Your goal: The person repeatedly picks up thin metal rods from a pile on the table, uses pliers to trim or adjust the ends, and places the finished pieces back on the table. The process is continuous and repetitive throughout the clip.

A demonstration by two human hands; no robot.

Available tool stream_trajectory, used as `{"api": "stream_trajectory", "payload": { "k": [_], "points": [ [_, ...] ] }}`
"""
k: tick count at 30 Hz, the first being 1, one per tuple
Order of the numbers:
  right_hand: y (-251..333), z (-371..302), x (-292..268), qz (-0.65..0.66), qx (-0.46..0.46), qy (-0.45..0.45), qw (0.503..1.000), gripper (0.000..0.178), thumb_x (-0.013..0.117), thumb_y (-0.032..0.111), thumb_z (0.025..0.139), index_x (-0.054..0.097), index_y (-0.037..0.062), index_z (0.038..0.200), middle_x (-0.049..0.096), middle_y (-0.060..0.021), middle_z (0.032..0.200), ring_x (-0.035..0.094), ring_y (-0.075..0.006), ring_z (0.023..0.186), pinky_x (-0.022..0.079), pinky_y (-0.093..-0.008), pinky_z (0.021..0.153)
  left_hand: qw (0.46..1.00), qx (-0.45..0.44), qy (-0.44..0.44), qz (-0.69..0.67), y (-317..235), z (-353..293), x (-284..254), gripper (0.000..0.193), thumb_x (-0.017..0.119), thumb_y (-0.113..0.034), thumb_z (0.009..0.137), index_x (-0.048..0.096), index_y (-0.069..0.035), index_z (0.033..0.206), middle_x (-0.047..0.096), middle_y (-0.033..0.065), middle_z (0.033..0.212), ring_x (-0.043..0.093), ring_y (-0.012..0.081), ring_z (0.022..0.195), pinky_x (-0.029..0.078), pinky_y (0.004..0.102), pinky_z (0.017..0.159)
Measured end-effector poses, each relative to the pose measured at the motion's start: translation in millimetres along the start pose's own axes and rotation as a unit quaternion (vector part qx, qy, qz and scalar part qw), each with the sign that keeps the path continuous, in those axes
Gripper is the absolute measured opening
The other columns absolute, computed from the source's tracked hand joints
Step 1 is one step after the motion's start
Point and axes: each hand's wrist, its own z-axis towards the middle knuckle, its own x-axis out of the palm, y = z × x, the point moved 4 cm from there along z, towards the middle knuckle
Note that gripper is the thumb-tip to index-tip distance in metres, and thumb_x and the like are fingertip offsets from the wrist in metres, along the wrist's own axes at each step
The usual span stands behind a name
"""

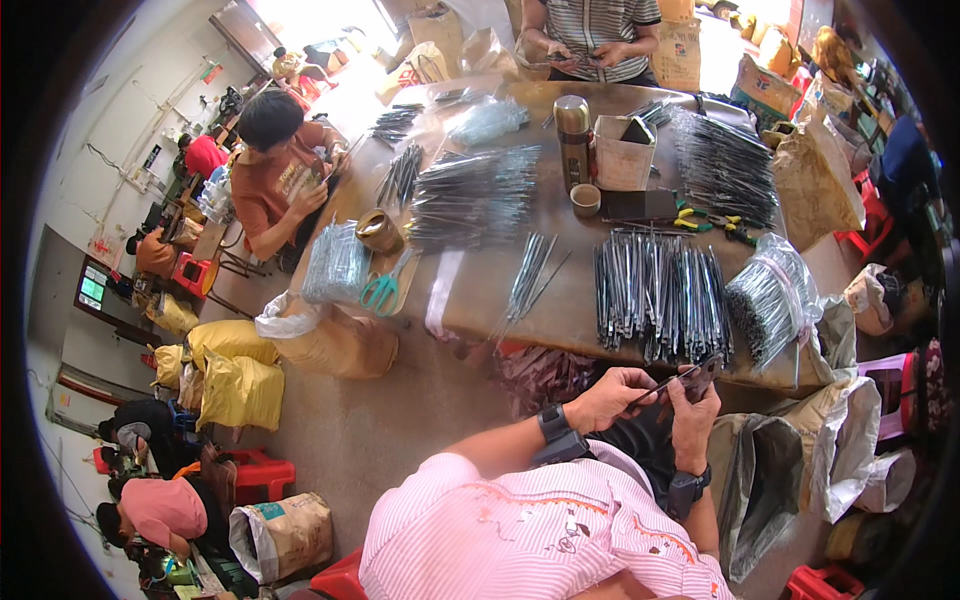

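Note:
My left hand [612, 396] and my right hand [692, 418] meet at the near table edge, fingers closed. A thin dark strip [650, 392] is pinched in the left fingers and reaches toward the right hand. My right hand grips a dark, flat piece [706, 372]; its exact kind is too small to tell. Just beyond lies a broad row of slim dark strips [660, 290]. To its right rests a clear plastic bag of similar strips [772, 300], and a smaller loose bunch [530, 280] lies to the left.
More strip piles [475, 195] cover the table [570, 330]. A thermos [573, 140], a box [625, 150], yellow-handled pliers [690, 220] and teal scissors [382, 293] stand or lie there. Open sacks [760, 470] stand at my right. Co-workers sit at left [270, 180] and opposite [600, 40].

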Motion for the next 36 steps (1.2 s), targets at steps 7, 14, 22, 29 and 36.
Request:
{"api": "stream_trajectory", "payload": {
  "k": [7, 14, 22, 29, 36],
  "points": [
    [12, 1, 4, -0.052, -0.060, -0.016, 0.997, 0.019, 0.065, 0.004, 0.086, 0.058, -0.0004, 0.103, 0.060, 0.0000, 0.075, 0.053, -0.0052, 0.058, 0.042, -0.0211, 0.049, 0.998, -0.009, -0.032, 0.055, -8, -4, 3, 0.009, 0.069, -0.010, 0.085, 0.064, -0.004, 0.090, 0.060, -0.0016, 0.072, 0.048, 0.0042, 0.056, 0.033, 0.0184, 0.045],
    [10, -2, -4, 0.004, 0.018, -0.013, 1.000, 0.020, 0.066, 0.007, 0.086, 0.061, -0.0003, 0.103, 0.060, -0.0010, 0.072, 0.054, -0.0067, 0.057, 0.042, -0.0215, 0.049, 0.987, 0.030, -0.034, 0.152, -25, -12, 16, 0.013, 0.067, -0.011, 0.085, 0.064, -0.002, 0.094, 0.061, -0.0009, 0.077, 0.050, 0.0038, 0.061, 0.039, 0.0188, 0.051],
    [-31, -9, -55, 0.421, 0.219, -0.119, 0.872, 0.029, 0.049, 0.020, 0.089, 0.063, -0.0035, 0.099, 0.063, -0.0222, 0.110, 0.062, -0.0316, 0.098, 0.052, -0.0365, 0.086, 0.968, 0.095, -0.095, 0.213, -42, -13, 13, 0.013, 0.067, -0.006, 0.084, 0.068, 0.000, 0.095, 0.062, -0.0015, 0.075, 0.052, 0.0035, 0.060, 0.043, 0.0179, 0.051],
    [-43, -28, -67, 0.463, 0.290, 0.030, 0.837, 0.035, 0.045, 0.011, 0.080, 0.054, 0.0022, 0.113, 0.058, -0.0249, 0.117, 0.062, -0.0349, 0.093, 0.055, -0.0373, 0.068, 0.921, 0.194, -0.097, 0.323, -39, -6, 17, 0.014, 0.068, -0.002, 0.081, 0.069, 0.001, 0.095, 0.061, 0.0023, 0.077, 0.055, 0.0084, 0.067, 0.045, 0.0222, 0.060],
    [-36, -31, -56, 0.089, 0.199, 0.152, 0.964, 0.062, 0.048, 0.000, 0.065, 0.043, 0.0028, 0.127, 0.054, -0.0095, 0.101, 0.055, -0.0194, 0.092, 0.049, -0.0302, 0.076, 0.854, 0.280, -0.078, 0.432, -49, -9, 26, 0.017, 0.065, 0.001, 0.081, 0.069, 0.000, 0.097, 0.059, 0.0055, 0.081, 0.057, 0.0132, 0.075, 0.045, 0.0241, 0.068]
  ]
}}
